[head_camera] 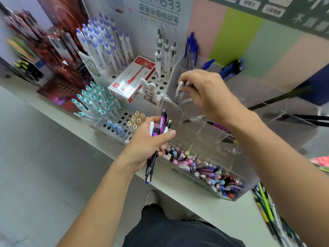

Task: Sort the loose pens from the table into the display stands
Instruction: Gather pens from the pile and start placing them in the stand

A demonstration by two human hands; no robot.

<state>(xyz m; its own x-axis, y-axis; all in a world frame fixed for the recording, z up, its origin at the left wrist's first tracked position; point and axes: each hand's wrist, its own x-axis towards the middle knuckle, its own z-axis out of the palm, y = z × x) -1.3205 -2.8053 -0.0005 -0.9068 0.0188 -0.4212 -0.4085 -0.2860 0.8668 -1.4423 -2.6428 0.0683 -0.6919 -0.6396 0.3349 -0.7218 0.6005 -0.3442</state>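
Note:
My left hand (149,139) grips a bundle of pens (159,127), purple, white and black, their tips hanging below my fist. My right hand (204,91) is raised over the clear acrylic organizer (222,139) and pinches a white pen (179,89) that points down toward a back compartment. The white perforated display stand (122,118) to the left holds purple-capped, teal-capped, grey and yellow pens upright in its holes. The organizer's front compartment is full of mixed pens (210,173).
A red-and-white pen box (131,79) lies on the stand beside a rabbit figure (151,91). Blue pens (191,47) stand at the back. A dark red display (58,56) sits far left. Loose green and dark pens (267,205) lie at the table's right edge.

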